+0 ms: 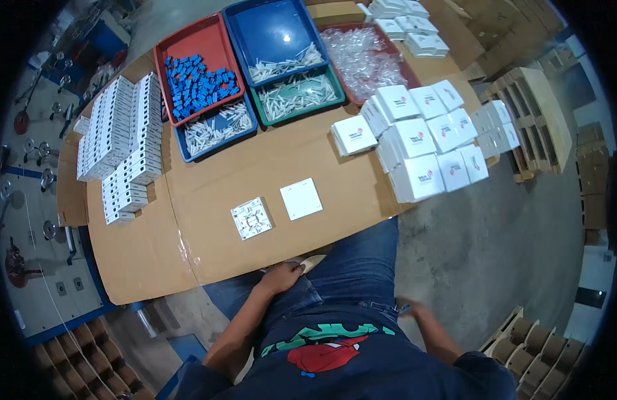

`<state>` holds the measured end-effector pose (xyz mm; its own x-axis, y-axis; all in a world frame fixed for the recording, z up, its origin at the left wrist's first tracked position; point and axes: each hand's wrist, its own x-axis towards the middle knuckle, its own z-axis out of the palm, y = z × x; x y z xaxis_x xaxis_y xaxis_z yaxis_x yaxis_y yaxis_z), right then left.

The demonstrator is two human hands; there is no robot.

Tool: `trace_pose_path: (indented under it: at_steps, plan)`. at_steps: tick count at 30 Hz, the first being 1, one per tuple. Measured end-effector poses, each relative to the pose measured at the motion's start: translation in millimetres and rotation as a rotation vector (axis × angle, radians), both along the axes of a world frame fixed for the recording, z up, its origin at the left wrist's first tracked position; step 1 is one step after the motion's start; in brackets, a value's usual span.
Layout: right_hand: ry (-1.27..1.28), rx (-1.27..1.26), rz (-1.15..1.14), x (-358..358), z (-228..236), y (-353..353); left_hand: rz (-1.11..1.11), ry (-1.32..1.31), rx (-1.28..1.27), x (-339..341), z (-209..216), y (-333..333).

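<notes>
Shirt: dark blue with a red and green picture, closest to the camera, above blue jeans.
Left hand: the left hand rests on the left knee by the worktop edge. Its grip is curled loosely and holds nothing that can be seen.
Right hand: the right hand is down by the right hip. It is blurry, so nobody can tell if its grip is open or closed.
Nearest things: a square part with its inside showing and a plain white square plate lie side by side, apart, on the brown cardboard worktop, just ahead of the knees.
Left side: rows of small white boxes stand packed together.
Far side: a red tray of blue pieces, blue trays and a green tray of white sticks, and a tray of clear bags.
Right side: a pile of white cartons, some leaning on each other.
Doing it well: both hands are off the worktop, so a good move would be to bring them up slowly, take the open part by its edges, and keep fingers off the inside bits. The plate should likely be lined up flat and square.
</notes>
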<state>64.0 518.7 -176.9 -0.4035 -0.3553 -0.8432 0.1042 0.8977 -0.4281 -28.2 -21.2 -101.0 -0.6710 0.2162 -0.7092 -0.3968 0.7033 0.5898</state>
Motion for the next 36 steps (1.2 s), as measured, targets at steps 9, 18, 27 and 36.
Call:
trace_pose_path:
  at_steps: [9,18,27,36]
  plan:
    - [0.151,-0.217,-0.087,-225.7,265.7,-125.5,0.179,0.452,0.149,33.5,138.0,-9.9]
    - [0.937,-0.387,0.083,-504.8,347.4,-205.3,-0.165,1.248,0.775,-58.4,332.7,37.9]
    - [0.991,0.146,0.751,-683.1,222.9,-282.4,0.051,1.381,0.764,-114.8,369.2,25.2]
    - [0.768,0.11,0.69,-713.6,172.8,-283.1,0.206,1.116,0.815,-160.4,360.2,6.3]
